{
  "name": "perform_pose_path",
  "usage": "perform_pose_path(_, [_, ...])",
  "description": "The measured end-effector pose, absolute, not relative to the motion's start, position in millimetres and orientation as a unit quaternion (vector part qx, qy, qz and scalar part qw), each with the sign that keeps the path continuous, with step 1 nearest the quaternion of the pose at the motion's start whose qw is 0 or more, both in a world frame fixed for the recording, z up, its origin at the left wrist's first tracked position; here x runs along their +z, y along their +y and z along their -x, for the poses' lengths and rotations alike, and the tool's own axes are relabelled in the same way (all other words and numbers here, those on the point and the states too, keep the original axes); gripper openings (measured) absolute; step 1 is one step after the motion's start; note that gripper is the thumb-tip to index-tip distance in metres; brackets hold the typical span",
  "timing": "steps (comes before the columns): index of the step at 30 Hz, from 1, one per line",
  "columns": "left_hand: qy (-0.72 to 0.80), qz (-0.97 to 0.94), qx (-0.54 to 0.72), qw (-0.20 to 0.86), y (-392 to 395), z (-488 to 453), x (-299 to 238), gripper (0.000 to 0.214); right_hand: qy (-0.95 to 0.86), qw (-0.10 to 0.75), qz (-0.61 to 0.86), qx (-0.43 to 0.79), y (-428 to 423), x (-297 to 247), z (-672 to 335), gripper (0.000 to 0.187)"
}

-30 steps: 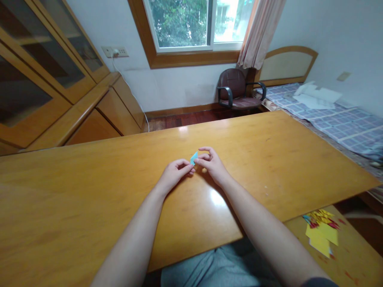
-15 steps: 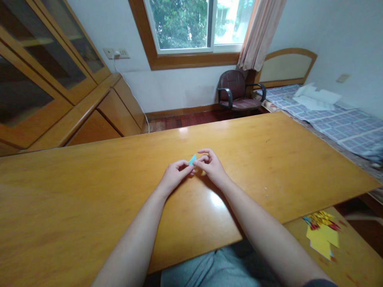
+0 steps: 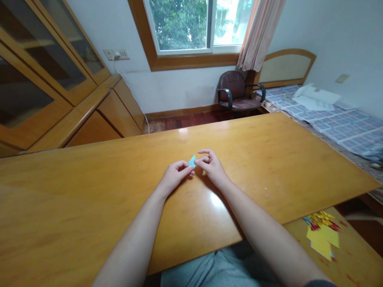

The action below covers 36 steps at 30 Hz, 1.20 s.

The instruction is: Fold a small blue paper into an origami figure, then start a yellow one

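A small light-blue piece of folded paper is held up between my hands, over the middle of the wooden table. My left hand pinches its lower left side between thumb and fingers. At the right edge of the paper, my right hand has its thumb and a curled finger closed on it, with the index finger raised and bent above. The fingers partly hide the paper, so its folds are hard to make out.
On a lower wooden surface at the bottom right lie yellow paper sheets and a pile of small yellow, red and blue folded pieces. A brown armchair and a bed stand beyond the table; a cabinet is at the left.
The thumb of my right hand has shifted slightly right, uncovering more of the blue paper. My left hand stays nearly still with its pinch.
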<state>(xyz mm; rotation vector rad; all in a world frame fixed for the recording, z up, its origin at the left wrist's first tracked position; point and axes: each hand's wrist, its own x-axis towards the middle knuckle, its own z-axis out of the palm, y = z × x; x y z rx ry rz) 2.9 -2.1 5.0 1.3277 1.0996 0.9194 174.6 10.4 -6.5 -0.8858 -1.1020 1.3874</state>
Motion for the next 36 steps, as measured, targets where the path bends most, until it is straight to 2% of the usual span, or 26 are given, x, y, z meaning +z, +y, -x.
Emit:
perform_pose_path(13, [0.473, -0.546, 0.398, 0.566, -1.1, -4.0, 3.8, 0.036, -0.477, 0.536, 0.352, 0.602, 13.5, -9.0, -173.8, 0.047])
perform_pose_path(21, [0.475, -0.552, 0.395, 0.561, -1.1, -2.9, 5.0, 0.034, -0.453, 0.571, 0.363, 0.58, 15.8, -10.1, -173.5, 0.044])
perform_pose_path(36, [0.475, -0.559, 0.401, 0.549, -0.3, -2.6, 1.0, 0.032, -0.445, 0.579, 0.377, 0.57, 12.5, -2.7, -172.5, 0.049])
